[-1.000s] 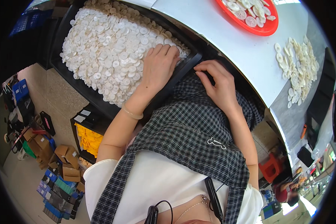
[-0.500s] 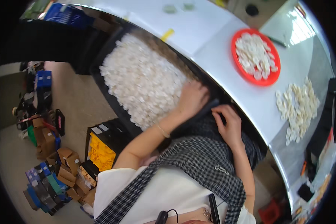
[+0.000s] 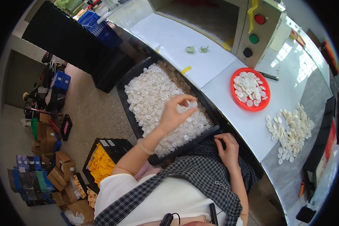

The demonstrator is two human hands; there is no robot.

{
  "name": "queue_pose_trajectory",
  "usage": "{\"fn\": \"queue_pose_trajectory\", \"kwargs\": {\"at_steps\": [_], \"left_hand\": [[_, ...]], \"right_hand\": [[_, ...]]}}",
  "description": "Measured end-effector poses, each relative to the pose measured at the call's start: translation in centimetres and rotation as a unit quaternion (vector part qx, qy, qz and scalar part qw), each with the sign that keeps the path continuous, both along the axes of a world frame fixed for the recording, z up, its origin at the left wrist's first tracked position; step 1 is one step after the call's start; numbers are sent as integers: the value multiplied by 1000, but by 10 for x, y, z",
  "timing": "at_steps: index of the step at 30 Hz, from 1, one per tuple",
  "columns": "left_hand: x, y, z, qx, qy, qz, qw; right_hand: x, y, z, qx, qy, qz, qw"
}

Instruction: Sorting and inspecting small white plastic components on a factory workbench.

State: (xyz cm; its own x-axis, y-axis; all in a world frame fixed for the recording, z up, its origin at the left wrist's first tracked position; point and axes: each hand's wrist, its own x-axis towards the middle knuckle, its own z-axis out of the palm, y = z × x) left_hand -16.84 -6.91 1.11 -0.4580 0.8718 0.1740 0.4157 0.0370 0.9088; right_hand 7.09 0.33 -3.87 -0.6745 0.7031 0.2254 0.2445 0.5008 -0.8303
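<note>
At frame centre, a white disc (image 3: 192,104) is pinched by the left hand (image 3: 176,114) above the black tray (image 3: 165,109); the right hand (image 3: 226,146) rests loosely curled, empty, on the checked cloth (image 3: 199,177). Judged a picking step; careful carrying is called for next.

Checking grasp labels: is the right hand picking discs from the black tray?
No, the right hand rests on the checked cloth; the left hand is above the black tray.

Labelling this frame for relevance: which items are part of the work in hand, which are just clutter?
In use:
left hand pinching a white disc
black tray of discs
right hand at the tray's near edge
red bowl
loose disc pile

Lying about:
blue crates
cardboard boxes
yellow pieces bin
</note>
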Motion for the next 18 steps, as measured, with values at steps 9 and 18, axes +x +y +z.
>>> {"fn": "queue_pose_trajectory", "kwargs": {"at_steps": [9,18], "left_hand": [[26,-6,101,180,107,-17,978],[34,-9,110,212,199,-18,957]], "right_hand": [[11,-5,-1,1,8,-4,1000],[15,-7,-5,11,3,-2,1000]]}}
